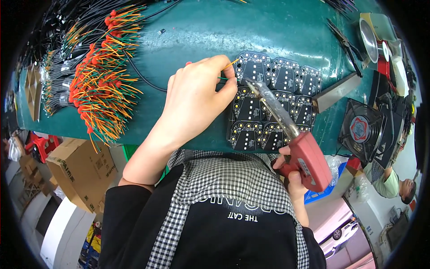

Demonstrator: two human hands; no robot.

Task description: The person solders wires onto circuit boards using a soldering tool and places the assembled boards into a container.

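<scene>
Left hand point(201, 94) pinched orange and green wires point(231, 64) beside black circuit boards point(285, 76), which lay on the green bench point(197, 33); right hand point(293, 179) gripped a red soldering gun point(309, 161), its metal tip point(251, 86) at the upper-left board point(253, 67)

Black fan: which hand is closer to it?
Right. The right hand, gripping the red soldering tool, is lower left of the fan; the left hand is farther left, beside the circuit boards.
</scene>
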